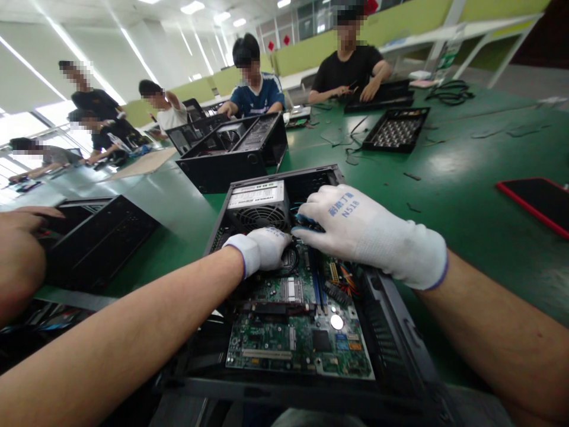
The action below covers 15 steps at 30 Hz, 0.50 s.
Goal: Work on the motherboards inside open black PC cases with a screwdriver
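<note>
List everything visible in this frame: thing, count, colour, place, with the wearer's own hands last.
open computer case: 1, black, centre foreground
motherboard: 1, green, inside that case
power supply: 1, grey with fan grille, at the case's far end
second computer case: 1, black, behind the first
flat case: 1, black, left
tray: 1, black, far right of centre
red-edged slab: 1, black, right edge
table: 1, green
other people: several seated at the far side; a bare hand at left edge
left hand: white glove, fingers down beside the fan
right hand: white glove, fingertips on blue cabling by the power supply
</note>
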Tool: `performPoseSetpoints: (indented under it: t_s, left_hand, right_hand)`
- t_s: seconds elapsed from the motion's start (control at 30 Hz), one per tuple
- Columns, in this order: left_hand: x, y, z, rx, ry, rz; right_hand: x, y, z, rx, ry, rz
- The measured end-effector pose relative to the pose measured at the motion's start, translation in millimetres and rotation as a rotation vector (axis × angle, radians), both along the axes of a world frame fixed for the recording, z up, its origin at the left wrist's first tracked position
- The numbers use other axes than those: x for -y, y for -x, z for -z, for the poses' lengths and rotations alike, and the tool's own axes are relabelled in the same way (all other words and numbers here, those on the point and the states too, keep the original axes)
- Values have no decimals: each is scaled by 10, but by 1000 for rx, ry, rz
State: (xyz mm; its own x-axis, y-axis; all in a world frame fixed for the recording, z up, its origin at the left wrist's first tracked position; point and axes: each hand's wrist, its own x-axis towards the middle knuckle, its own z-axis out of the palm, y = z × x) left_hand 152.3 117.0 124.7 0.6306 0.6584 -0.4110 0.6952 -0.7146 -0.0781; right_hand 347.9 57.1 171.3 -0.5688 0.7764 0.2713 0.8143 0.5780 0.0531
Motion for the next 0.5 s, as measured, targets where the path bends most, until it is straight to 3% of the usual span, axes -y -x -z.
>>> performPoseSetpoints:
  t_s: [0.5]
  left_hand:
    - [3, 21, 14, 39, -15, -34]
  right_hand:
    - [3, 6, -13, 1, 13, 7]
